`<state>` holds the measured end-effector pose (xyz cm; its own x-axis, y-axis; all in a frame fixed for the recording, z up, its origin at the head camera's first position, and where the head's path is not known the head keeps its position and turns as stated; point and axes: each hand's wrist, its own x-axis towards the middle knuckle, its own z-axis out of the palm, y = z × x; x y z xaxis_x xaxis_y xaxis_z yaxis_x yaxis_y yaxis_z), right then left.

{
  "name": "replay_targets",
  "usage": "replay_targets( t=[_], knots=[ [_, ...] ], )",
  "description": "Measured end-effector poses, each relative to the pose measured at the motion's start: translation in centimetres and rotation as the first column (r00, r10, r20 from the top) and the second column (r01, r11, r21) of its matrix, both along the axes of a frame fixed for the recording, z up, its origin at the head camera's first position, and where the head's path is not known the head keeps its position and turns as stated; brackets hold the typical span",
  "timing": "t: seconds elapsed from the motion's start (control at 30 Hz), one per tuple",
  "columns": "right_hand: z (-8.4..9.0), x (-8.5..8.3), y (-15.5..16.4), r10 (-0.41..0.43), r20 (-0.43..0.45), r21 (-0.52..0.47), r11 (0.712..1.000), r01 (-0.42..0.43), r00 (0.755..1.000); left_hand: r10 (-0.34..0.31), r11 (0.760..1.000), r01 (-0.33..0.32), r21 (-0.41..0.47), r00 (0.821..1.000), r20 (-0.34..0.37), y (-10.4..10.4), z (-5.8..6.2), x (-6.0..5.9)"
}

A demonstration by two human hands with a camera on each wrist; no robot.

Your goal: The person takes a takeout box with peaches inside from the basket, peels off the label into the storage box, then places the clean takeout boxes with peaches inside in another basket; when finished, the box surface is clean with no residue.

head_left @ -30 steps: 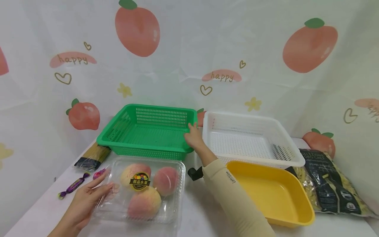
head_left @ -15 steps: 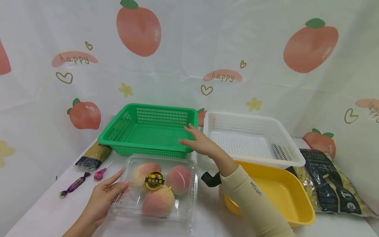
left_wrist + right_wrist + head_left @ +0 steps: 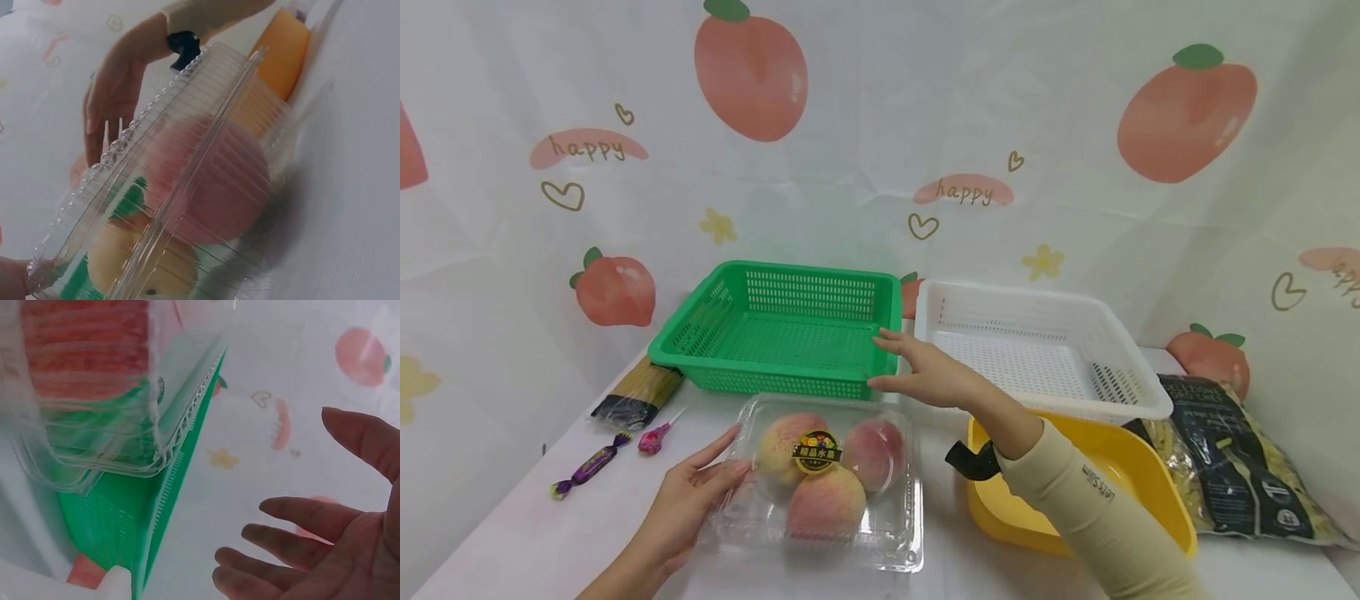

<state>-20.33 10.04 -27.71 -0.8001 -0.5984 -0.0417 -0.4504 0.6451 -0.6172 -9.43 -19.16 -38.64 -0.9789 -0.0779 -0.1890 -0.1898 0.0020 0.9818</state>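
Observation:
My left hand [image 3: 688, 500] grips the left edge of a clear plastic clamshell box [image 3: 737, 529], thumb and fingers at its side. Inside lie three pink and yellow peaches [image 3: 826, 504], with a black and gold label [image 3: 817, 452] on the lid. Fingers spread and holding nothing, my right hand [image 3: 932, 375] hovers above and beyond the box's right side. In the head view it overlaps the right front corner of the green basket [image 3: 775, 375]. From the right wrist, the open palm [image 3: 350, 550] faces the box, with a gap between them.
A white basket [image 3: 1000, 403] stands right of the green one, with a yellow basin [image 3: 1015, 517] in front, partly hidden by the right sleeve. A black pasta bag [image 3: 1240, 467] lies far right. At left are a wrapped candy [image 3: 591, 467], a lollipop [image 3: 653, 439] and a flat packet [image 3: 638, 393].
My left hand has carried the box to the right. My right hand has drawn back from the green basket's right rim, rightward and nearer, with its fingers spread.

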Motion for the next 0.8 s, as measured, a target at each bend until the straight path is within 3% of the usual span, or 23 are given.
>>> replay_targets(
  t=[0.33,0.53,0.67,0.8],
  knots=[
    [0.3,1.1,-1.2,0.189,-0.012,0.075,0.979,-0.188,0.982,-0.103,0.991,0.102,0.089,0.995,0.011,1.4,0.2,0.2],
    [-0.2,1.2,-2.3,0.279,-0.042,0.138,0.953,-0.271,0.959,-0.126,0.987,0.122,0.105,0.992,0.029,1.9,0.3,0.1],
    [-0.5,1.0,-2.9,0.307,-0.040,0.180,0.938,-0.295,0.951,-0.125,0.990,0.123,0.071,0.991,0.037,1.9,0.3,0.0],
    [-0.6,0.7,-3.5,0.332,-0.018,0.187,0.928,-0.323,0.943,-0.137,0.989,0.140,-0.047,0.989,0.058,1.9,0.4,0.0]
  ],
)
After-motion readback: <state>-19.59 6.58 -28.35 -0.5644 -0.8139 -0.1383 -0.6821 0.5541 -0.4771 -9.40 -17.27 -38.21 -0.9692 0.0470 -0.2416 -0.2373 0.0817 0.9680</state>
